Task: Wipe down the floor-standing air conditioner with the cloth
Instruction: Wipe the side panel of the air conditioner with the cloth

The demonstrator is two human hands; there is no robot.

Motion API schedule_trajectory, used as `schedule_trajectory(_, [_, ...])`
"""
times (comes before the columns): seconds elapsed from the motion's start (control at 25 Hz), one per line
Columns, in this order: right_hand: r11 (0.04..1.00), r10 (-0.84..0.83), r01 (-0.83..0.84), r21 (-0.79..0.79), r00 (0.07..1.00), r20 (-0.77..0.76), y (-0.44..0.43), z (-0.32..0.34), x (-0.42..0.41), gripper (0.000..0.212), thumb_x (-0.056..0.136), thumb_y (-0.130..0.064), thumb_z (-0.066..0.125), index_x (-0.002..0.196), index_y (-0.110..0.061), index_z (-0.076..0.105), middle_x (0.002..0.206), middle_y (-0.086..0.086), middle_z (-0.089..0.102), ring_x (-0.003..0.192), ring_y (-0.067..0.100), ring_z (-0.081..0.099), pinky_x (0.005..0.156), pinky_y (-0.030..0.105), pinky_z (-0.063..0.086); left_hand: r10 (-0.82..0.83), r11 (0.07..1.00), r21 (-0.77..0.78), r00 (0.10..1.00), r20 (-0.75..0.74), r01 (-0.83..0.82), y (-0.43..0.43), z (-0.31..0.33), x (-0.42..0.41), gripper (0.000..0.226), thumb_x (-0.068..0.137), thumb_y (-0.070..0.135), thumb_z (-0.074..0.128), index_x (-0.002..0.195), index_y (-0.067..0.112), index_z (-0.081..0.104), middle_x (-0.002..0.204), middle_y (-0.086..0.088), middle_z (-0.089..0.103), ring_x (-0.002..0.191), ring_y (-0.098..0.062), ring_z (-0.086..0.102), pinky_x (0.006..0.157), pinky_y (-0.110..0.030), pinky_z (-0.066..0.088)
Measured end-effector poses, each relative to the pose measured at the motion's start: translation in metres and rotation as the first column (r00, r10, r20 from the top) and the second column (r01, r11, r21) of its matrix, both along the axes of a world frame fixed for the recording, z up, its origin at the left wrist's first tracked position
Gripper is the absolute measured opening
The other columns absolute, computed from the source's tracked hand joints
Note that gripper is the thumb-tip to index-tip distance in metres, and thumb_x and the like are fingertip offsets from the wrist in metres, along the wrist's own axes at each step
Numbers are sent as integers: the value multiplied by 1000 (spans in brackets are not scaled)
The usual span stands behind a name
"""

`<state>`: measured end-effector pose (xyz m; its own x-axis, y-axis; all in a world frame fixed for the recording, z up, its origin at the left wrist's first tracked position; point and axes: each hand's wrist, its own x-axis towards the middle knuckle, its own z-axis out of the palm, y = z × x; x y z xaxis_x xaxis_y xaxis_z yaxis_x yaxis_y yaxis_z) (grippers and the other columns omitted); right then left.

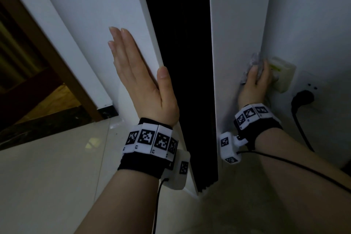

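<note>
Dim light, view looking down. Far left edge: brown wooden door frame (pixel 47 53) running diagonally, with a dark stone threshold strip (pixel 38 125) at its foot; pale glossy tiled floor (pixel 47 167) fills the lower left. Next, the floor-standing air conditioner (pixel 233 24): white casing on both sides of a tall black front panel (pixel 178 62), standing on the floor and reaching beyond the top of the frame. Left hand (pixel 140 74) lies flat on the unit's white left side face, fingers straight and together pointing up, thumb resting along the edge where white meets the black panel; it holds nothing. A black wrist band with square black-and-white markers (pixel 152 140) sits on the left wrist, with a white block and a thin black cable (pixel 157 205) hanging below it. Right of the black panel, the right hand (pixel 256 83) has its fingers curled round a crumpled grey cloth (pixel 253 62), pressing it at the far right edge of the unit's white casing, where the casing meets the wall. That wrist carries a second marker band (pixel 250 114), also with a white block and cable. The two hands are well apart, one on each side of the black panel. On the wall just right of the cloth: a cream plastic box (pixel 283 74), touching or almost touching the right hand's fingers; cannot tell which. Further right, a white wall socket (pixel 311 81) with a black plug (pixel 302 99) in it, its cord (pixel 303 135) dropping towards the floor.
</note>
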<state>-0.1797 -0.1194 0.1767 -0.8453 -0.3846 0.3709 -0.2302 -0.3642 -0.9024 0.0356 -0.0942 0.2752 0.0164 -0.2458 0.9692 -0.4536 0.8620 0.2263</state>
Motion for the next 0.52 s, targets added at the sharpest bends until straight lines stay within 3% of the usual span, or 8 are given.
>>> schedule_trajectory(0.12, [998, -3, -4, 56, 994, 111, -3, 1, -13, 44, 99, -28, 37, 140, -11, 38, 142, 12, 40, 131, 26, 39, 112, 38, 31, -5, 1000, 9, 1000, -12, 6, 2, -1, -2, 77, 99, 44, 15, 138, -22, 15, 146, -42, 11, 140, -50, 11, 119, -41, 6])
schedule_trajectory(0.32, [997, -17, 10, 73, 996, 92, 11, -17, 15, 58, 89, -49, 36, 138, -18, 41, 145, 7, 35, 134, 20, 34, 114, 39, 27, -11, 1000, 6, 1000, -21, 12, 0, -2, -1, 75, 99, 43, 16, 138, -22, 14, 147, -42, 11, 141, -49, 10, 119, -42, 6])
schedule_trajectory(0.52, [995, -59, 46, 89, 987, 147, 24, -22, 41, 45, 92, -39, 44, 132, -18, 49, 141, 12, 39, 129, 23, 37, 103, 25, 26, -23, 1000, 4, 1000, -18, 23, -2, -5, 2, 73, 100, 43, 17, 140, -17, 12, 147, -40, 11, 141, -48, 11, 117, -53, 11])
